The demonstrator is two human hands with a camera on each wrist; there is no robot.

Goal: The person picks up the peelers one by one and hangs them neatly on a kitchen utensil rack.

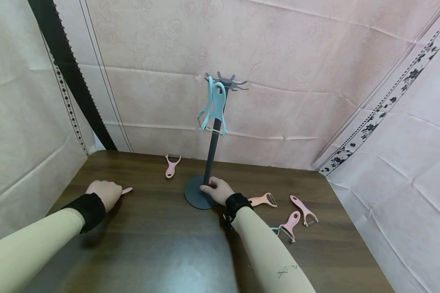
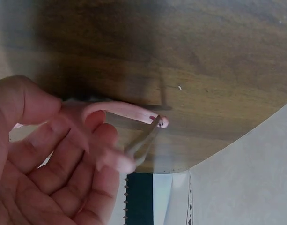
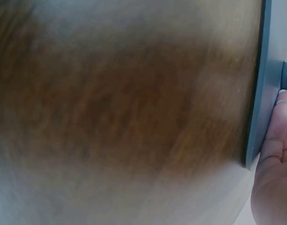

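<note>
A dark grey stand (image 1: 213, 146) with hooks at its top rises from a round base (image 1: 196, 199) on the wooden table (image 1: 161, 244). Two light blue peelers (image 1: 214, 108) hang from the hooks. My right hand (image 1: 213, 189) grips the pole just above the base; in the right wrist view its thumb (image 3: 274, 126) lies against the base (image 3: 258, 93). At the table's left, my left hand (image 1: 105, 193) holds a pink peeler (image 1: 126, 190). In the left wrist view the fingers (image 2: 73, 154) curl round this pink peeler (image 2: 127, 111), whose blade end sticks out.
Another pink peeler (image 1: 171, 166) lies behind and left of the stand. Three pink peelers lie right of my right forearm: one near the wrist (image 1: 262, 200), one farther right (image 1: 303, 210), one closer to me (image 1: 291, 225). Pink cloth walls (image 1: 278, 81) surround the table.
</note>
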